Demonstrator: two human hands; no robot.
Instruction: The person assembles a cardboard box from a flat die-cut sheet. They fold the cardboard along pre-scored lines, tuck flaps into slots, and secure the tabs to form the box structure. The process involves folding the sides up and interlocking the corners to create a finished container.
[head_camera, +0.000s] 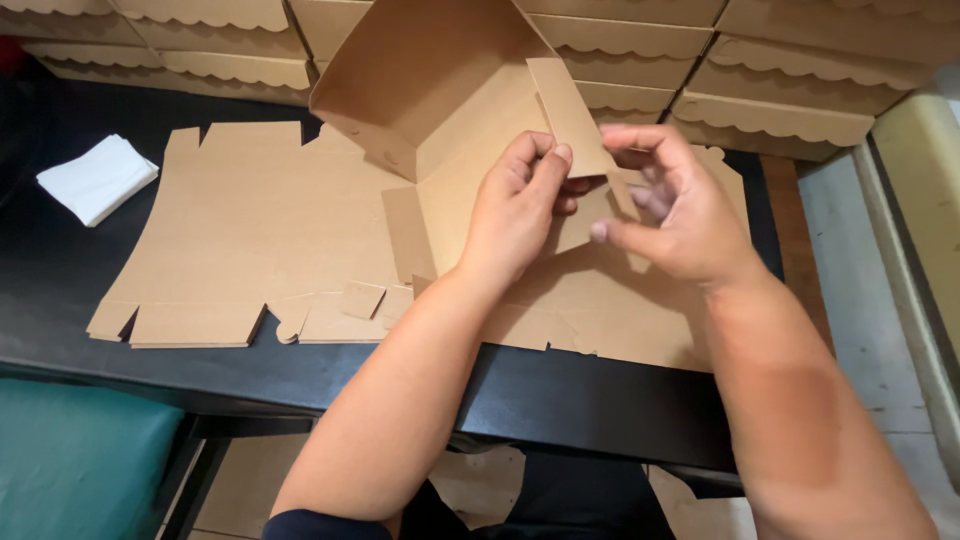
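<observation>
Kraft box blank (440, 100), half-folded, rises up and away from the fingers; left hand (520, 205) pinches its side flap (572, 115), right hand (665, 205) seemingly curled around the flap's lower edge.

Plain tan, half-folded cardboard box blank (440, 90) at twelve o'clock; flat kraft-brown cardboard sheets (250, 230) on the glossy black worktop (60, 290); white folded cloth (97, 178) at ten o'clock; teal seat cushion (80, 460) at seven; beige scallop-edged stacked boxes (770, 110) behind
</observation>
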